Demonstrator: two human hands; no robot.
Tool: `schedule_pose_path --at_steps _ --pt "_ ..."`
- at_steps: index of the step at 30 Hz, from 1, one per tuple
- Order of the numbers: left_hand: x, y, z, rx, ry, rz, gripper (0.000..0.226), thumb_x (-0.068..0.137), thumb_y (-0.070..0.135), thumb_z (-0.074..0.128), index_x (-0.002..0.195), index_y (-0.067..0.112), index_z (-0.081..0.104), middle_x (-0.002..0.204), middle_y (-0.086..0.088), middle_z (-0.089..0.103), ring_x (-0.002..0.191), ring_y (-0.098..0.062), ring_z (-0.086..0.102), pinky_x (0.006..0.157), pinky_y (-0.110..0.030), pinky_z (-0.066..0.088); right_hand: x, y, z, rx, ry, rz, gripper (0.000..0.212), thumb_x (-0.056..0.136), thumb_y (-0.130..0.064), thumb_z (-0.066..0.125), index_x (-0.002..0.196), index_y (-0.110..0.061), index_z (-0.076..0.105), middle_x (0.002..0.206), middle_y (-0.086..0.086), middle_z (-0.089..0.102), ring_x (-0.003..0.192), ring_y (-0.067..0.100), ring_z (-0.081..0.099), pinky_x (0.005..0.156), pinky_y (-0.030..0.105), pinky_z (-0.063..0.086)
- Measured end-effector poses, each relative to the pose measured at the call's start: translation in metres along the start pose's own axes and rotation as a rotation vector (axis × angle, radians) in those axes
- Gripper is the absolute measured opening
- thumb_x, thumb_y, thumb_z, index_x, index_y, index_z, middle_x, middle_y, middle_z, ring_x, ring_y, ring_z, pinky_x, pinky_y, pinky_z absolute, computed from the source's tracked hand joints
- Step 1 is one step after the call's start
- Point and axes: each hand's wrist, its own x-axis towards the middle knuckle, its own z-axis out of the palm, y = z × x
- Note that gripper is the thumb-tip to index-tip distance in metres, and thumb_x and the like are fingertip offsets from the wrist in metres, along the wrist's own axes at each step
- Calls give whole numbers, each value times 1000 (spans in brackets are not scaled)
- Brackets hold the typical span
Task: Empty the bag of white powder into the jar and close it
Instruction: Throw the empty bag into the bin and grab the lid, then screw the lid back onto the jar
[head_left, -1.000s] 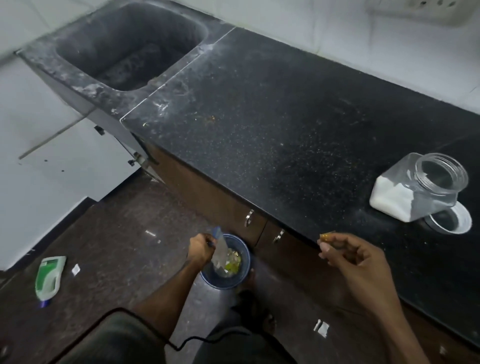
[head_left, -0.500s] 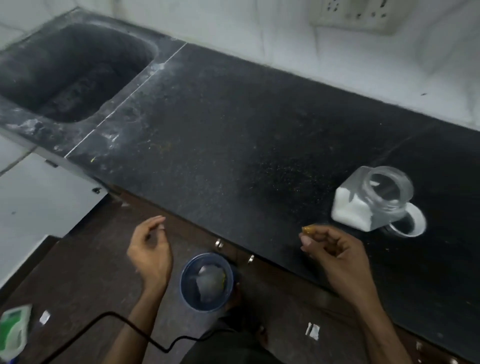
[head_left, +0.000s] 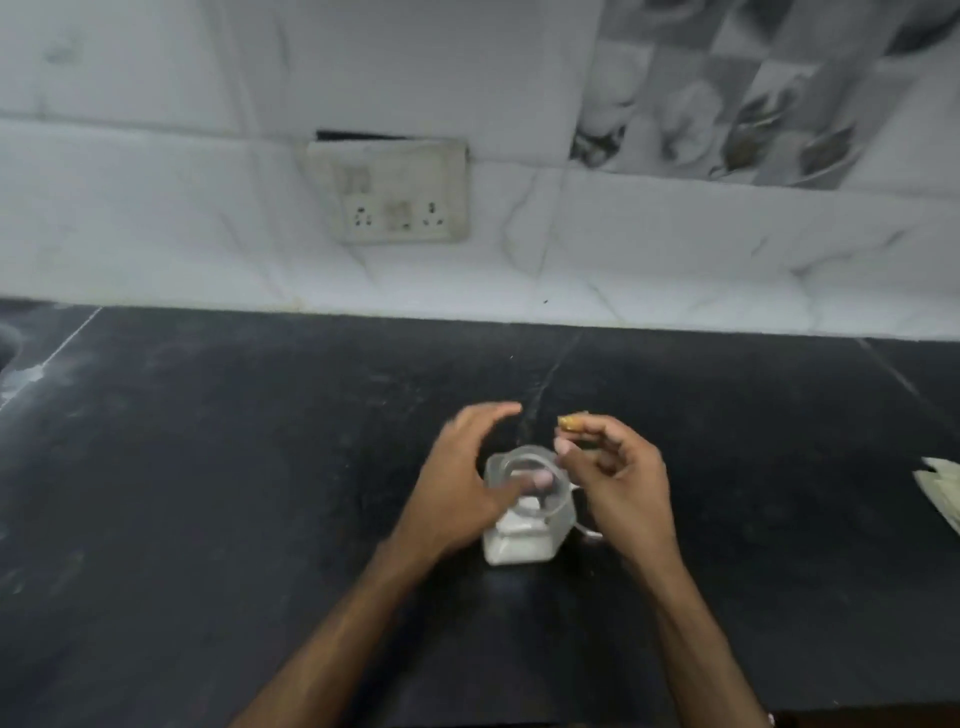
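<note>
We are standing at the black counter (head_left: 208, 493) with both forearms reaching in from the near edge. Our left hand (head_left: 462, 488) is spreading wide around the left side of the jar (head_left: 524, 514), thumb showing through the clear wall near its mouth, though whether the palm is pressing on it is hard to tell in the blur. The jar is sitting on the counter between our hands, open-topped, with white powder (head_left: 514, 551) lying in its bottom. Our right hand (head_left: 613, 478) is hovering just beside the jar, fingertips pinching a small orange-brown scrap (head_left: 571, 421) that we cannot identify. A pale ring peeking out behind the jar, under that hand, is probably the lid (head_left: 589, 532).

We are judging the jar to be rigid, light and smooth, likely slippery and easy to tip, so taking it by the flat sides low down looks safest. Nothing is blocking the lid except our own right hand. Folded paper (head_left: 943, 488) is lying well apart at the right edge. Farther back, a socket plate (head_left: 395, 192) is sitting on the white tiled wall (head_left: 156, 208).
</note>
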Motion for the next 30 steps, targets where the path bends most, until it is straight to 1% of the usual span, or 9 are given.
schedule_pose_path --at_steps 4,6,9,11,15,20,24,26,30 --pt "5 -10 43 43 -131 -33 102 46 62 86 135 45 39 134 23 46 123 3 47 102 -13 38 26 57 -40 -312 90 105 26 80 -6 82 95 -25 73 100 -6 76 90 8 73 90 33 58" --pt "7 -15 57 45 -92 -54 98 45 57 88 129 52 38 126 30 50 117 4 51 95 -7 37 33 86 -52 -560 -131 189 54 71 -20 87 122 -21 68 129 -2 67 121 13 62 103 22 44" --pt "15 -19 63 -2 -45 -82 90 44 53 90 119 57 41 119 32 54 114 5 52 93 -12 41 37 110 -52 -824 -515 281 98 63 -47 83 150 -29 41 162 0 33 146 22 35 117 31 33" --pt "23 -22 62 -43 -50 -106 94 41 54 91 120 57 40 121 26 57 114 5 53 91 -10 41 41 115 -43 -923 -554 270 104 66 -50 80 155 -34 27 164 -4 24 147 24 32 116 37 36" --pt "33 -28 57 -97 -38 -121 101 37 49 96 123 54 42 119 17 61 112 8 54 90 -9 42 53 120 -24 -1040 -440 169 100 71 -57 74 154 -35 23 154 -8 34 138 23 37 109 41 41" --pt "40 -36 50 -96 4 -124 104 34 51 96 123 54 43 119 18 61 111 6 57 93 -15 44 71 119 -19 -882 -356 172 106 66 -53 77 154 -42 19 139 -3 43 132 21 44 102 35 47" --pt "41 -46 45 -150 13 -120 108 31 48 98 125 50 47 119 14 64 111 3 60 98 -25 48 82 93 -26 -236 -226 206 98 56 -30 85 139 -55 39 131 -8 51 113 12 63 91 28 54" --pt "44 -51 44 -185 24 -102 112 28 46 100 127 48 47 118 14 67 110 0 64 96 -25 51 81 71 -25 4 -212 119 90 57 -16 84 134 -41 48 129 -5 60 105 8 68 84 25 56" --pt "44 -53 44 -203 38 -120 121 29 42 100 135 37 40 114 19 70 107 0 66 90 -14 51 69 39 -10 91 -227 -92 74 63 -13 87 123 -18 43 126 -2 65 115 15 66 91 26 54"
